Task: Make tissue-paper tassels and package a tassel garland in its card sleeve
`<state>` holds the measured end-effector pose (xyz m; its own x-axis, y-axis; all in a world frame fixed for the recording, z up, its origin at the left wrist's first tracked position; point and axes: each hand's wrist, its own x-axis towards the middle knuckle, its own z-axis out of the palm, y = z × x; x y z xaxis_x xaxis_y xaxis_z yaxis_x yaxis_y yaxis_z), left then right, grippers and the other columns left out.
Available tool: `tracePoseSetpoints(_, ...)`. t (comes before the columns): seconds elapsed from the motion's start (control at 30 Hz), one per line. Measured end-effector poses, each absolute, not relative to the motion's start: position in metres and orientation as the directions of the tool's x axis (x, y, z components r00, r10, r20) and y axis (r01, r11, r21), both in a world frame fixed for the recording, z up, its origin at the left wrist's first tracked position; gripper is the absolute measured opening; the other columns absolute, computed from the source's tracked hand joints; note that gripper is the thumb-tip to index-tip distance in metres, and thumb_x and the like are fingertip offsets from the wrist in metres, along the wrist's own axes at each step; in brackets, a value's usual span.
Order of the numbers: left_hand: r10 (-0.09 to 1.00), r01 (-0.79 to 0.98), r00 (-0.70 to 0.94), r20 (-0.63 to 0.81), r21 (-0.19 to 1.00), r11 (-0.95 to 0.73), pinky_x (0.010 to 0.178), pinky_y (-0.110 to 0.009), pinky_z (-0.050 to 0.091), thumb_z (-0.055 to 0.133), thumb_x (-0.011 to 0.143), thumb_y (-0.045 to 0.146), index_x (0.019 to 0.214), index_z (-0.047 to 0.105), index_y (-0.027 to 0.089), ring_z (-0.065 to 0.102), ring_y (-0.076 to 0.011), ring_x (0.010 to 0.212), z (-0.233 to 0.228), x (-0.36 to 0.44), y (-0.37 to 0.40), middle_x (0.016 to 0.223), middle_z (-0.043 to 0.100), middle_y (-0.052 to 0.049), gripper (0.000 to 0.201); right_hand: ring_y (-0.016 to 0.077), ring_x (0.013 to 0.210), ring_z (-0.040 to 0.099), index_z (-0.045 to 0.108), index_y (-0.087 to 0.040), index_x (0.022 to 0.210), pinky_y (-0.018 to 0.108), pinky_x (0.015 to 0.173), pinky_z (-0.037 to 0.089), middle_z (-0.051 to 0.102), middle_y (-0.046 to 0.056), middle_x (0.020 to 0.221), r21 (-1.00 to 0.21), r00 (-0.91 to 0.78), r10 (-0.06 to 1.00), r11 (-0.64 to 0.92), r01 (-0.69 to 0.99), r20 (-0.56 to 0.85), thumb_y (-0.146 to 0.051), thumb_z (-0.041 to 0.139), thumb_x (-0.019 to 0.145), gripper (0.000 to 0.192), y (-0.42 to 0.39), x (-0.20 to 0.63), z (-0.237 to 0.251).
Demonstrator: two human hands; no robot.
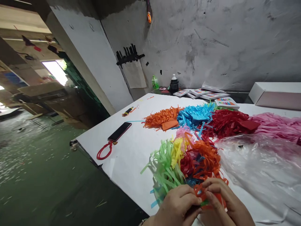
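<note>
At the near edge of the white table, my left hand (180, 204) is closed, thumb and fingers pinching strips of orange tissue paper fringe (199, 190) with a bit of green in it. My right hand (223, 199) grips the same orange fringe from the other side, its fingers bent. Just beyond both hands lies a heap of cut tissue tassels: light green (166, 163), yellow (177, 152), dark red and orange (208, 155), with some blue and pink. The fingertips partly hide what they hold.
Orange (162, 117), blue (195, 114), dark red (232, 122) and pink (279, 125) fringe bundles lie across the table (131, 147). Clear plastic (258, 166) spreads at right. A phone (119, 131) with red cord, a yellow-black cutter (128, 111), printed packs (211, 95) and a white box (277, 95) lie around.
</note>
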<state>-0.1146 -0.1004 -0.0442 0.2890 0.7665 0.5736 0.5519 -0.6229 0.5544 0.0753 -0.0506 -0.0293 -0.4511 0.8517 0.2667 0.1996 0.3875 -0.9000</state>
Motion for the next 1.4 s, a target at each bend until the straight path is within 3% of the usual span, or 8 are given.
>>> tracePoseSetpoints(0.13,0.785,0.550,0.290,0.547,0.576,-0.604,0.062,-0.025,0.053,0.059,0.093,0.026,0.094,0.064,0.018,0.068,-0.0189,0.071,-0.046,-0.113,-0.097,0.080,0.071,-0.011,0.010,0.0184,0.083,0.071,0.067,-0.024,0.092,0.022,0.075,0.059,0.072,0.004,0.090,-0.941,-0.364,0.909,0.283,0.185,0.202,-0.041,0.049,0.099,0.026,-0.047,0.086,-0.030)
tracePoseSetpoints(0.33,0.808,0.528,0.293,0.512,0.618,-0.583,0.067,-0.027,0.054,0.063,0.091,0.023,0.097,0.064,0.018,0.068,-0.0201,0.076,-0.047,-0.112,-0.096,0.084,0.071,-0.011,0.008,0.0201,0.086,0.069,0.069,-0.025,0.088,0.024,0.076,0.057,0.071,0.005,0.089,-0.815,-0.280,0.878,0.468,0.340,0.387,-0.039,0.055,0.096,0.021,-0.047,0.097,-0.029)
tracePoseSetpoints(0.5,0.846,0.481,0.261,0.465,0.697,-0.532,0.065,-0.028,0.053,0.063,0.089,0.022,0.096,0.065,0.016,0.067,-0.0205,0.074,-0.045,-0.109,-0.097,0.083,0.069,-0.011,0.010,0.0122,0.054,0.059,0.064,-0.023,0.093,0.019,0.052,0.051,0.070,0.002,0.079,-0.972,-0.385,0.916,0.184,0.148,0.115,-0.046,0.050,0.099,0.028,-0.054,0.089,-0.025)
tracePoseSetpoints(0.63,0.864,0.495,0.267,0.427,0.709,-0.503,0.070,-0.028,0.054,0.064,0.089,0.019,0.098,0.068,0.017,0.068,-0.0207,0.080,-0.036,-0.108,-0.099,0.089,0.070,-0.011,0.010,0.0105,0.050,0.053,0.063,-0.021,0.094,0.021,0.049,0.049,0.071,0.004,0.082,-1.000,-0.315,0.949,0.021,-0.021,0.027,-0.049,0.055,0.097,0.030,-0.058,0.085,-0.020)
tracePoseSetpoints(0.83,0.890,0.555,0.285,0.357,0.695,-0.457,0.072,-0.027,0.055,0.066,0.089,0.017,0.097,0.071,0.020,0.069,-0.0202,0.083,-0.032,-0.109,-0.101,0.093,0.072,-0.010,0.010,0.0110,0.052,0.059,0.063,-0.021,0.089,0.019,0.048,0.051,0.068,0.001,0.070,-0.945,-0.129,0.991,-0.025,-0.325,0.018,-0.042,0.068,0.090,0.022,-0.055,0.084,-0.011)
tracePoseSetpoints(1.07,0.872,0.624,0.297,0.390,0.612,-0.486,0.071,-0.028,0.055,0.059,0.089,0.011,0.098,0.070,0.019,0.068,-0.0207,0.081,-0.036,-0.110,-0.099,0.092,0.071,-0.010,0.016,0.0047,0.038,0.044,0.063,-0.026,0.089,0.011,0.033,0.038,0.047,-0.008,0.056,-0.801,0.096,0.994,0.016,-0.598,-0.052,-0.037,0.076,0.084,0.018,-0.046,0.121,0.013)
tracePoseSetpoints(1.23,0.864,0.606,0.346,0.365,0.617,-0.503,0.076,-0.030,0.057,0.064,0.089,0.015,0.106,0.070,0.019,0.069,-0.0223,0.088,-0.032,-0.107,-0.098,0.100,0.072,-0.012,0.019,0.0040,0.045,0.047,0.063,-0.031,0.090,0.013,0.042,0.041,0.045,-0.006,0.062,-0.821,0.323,0.946,0.154,-0.549,-0.039,-0.032,0.069,0.090,0.006,-0.044,0.133,0.018)
tracePoseSetpoints(1.4,0.886,0.540,0.312,0.342,0.704,-0.462,0.088,-0.030,0.056,0.060,0.094,0.021,0.116,0.067,0.020,0.067,-0.0207,0.102,0.004,-0.128,-0.080,0.113,0.068,-0.012,0.023,0.0158,0.056,0.064,0.060,-0.027,0.110,0.025,0.054,0.057,0.062,-0.002,0.064,-0.993,-0.154,0.986,0.045,-0.106,0.061,-0.047,0.063,0.092,0.028,-0.047,0.109,-0.009)
